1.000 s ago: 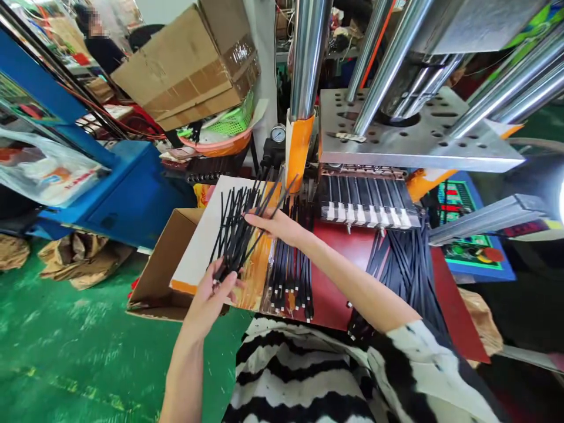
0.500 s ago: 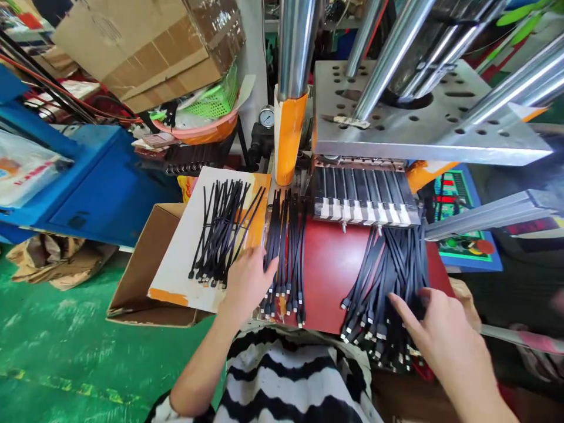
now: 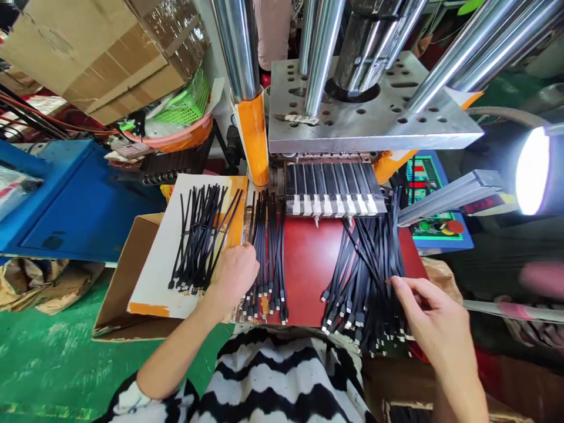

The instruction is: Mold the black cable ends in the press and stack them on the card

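My left hand [image 3: 235, 271] is closed, knuckles up, between a bundle of black flat cables [image 3: 200, 235] on a white board and a middle row of black cables [image 3: 269, 252]. What its curled fingers hold, if anything, is hidden. At the right pile of black USB cables [image 3: 356, 288], my right hand [image 3: 434, 314] pinches with thumb and forefinger. The pinch meets one black cable lying slantwise across the pile. Behind, a press mould [image 3: 335, 182] shows several dark grooves with white ends along its front.
A thick steel plate [image 3: 370, 126] on bright columns hangs over the mould. A control panel [image 3: 434, 200] and a lit lamp [image 3: 533, 170] stand on the right. A red tabletop [image 3: 304, 264] lies between the piles. An open carton [image 3: 127, 276] sits under the white board [image 3: 150, 276].
The view has turned, shifting the scene left. My left hand's fingers have curled in. My right thumb and forefinger have closed together at the pile, where a slanting cable now shows.
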`<state>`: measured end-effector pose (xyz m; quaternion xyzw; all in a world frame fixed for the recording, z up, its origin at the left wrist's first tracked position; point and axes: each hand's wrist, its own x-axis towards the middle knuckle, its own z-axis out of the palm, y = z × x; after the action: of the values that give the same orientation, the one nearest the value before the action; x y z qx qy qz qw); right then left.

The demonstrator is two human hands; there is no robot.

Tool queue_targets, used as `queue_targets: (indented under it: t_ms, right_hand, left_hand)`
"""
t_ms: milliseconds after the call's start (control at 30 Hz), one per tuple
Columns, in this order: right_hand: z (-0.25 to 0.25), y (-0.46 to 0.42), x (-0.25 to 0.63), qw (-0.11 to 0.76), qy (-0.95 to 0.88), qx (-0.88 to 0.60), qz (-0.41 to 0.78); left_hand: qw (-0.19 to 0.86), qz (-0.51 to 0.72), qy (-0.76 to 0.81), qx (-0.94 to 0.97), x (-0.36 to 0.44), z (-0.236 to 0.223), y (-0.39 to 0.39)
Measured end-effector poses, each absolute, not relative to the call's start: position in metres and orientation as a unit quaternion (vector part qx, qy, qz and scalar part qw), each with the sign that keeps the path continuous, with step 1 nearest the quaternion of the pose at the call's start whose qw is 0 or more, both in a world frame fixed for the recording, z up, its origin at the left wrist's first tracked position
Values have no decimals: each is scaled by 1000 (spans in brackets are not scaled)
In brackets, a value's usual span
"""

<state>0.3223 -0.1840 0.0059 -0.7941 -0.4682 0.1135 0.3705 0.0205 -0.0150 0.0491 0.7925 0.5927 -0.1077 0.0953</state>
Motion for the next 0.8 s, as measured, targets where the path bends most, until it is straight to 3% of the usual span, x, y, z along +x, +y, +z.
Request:
queue_targets:
  t_ms: [200, 267, 400, 467, 567, 700, 800]
  right_hand:
    - [28, -196, 315, 429, -481, -758, 100]
    - [36, -198, 304, 463, -499, -724, 111]
    - [44, -194, 257, 511, -613, -560, 223]
    - [41, -190, 233, 494, -662, -508, 243]
    - [35, -186, 220, 441, -707, -484, 267]
    - [36, -181, 236, 354, -705, -448, 421]
    - [38, -167, 238, 422, -567, -471, 528]
  left_hand:
    - [187, -81, 539, 817, -3, 63, 9]
    - [304, -27, 518, 799, -4, 63, 2]
    - [662, 126, 414, 612, 18, 52, -44]
    - [723, 185, 374, 551, 34, 47, -70]
    - [723, 247, 352, 541, 45, 47, -94]
    - [620, 283, 333, 652, 42, 50, -110]
    - [560, 262, 298, 727, 39, 42, -125]
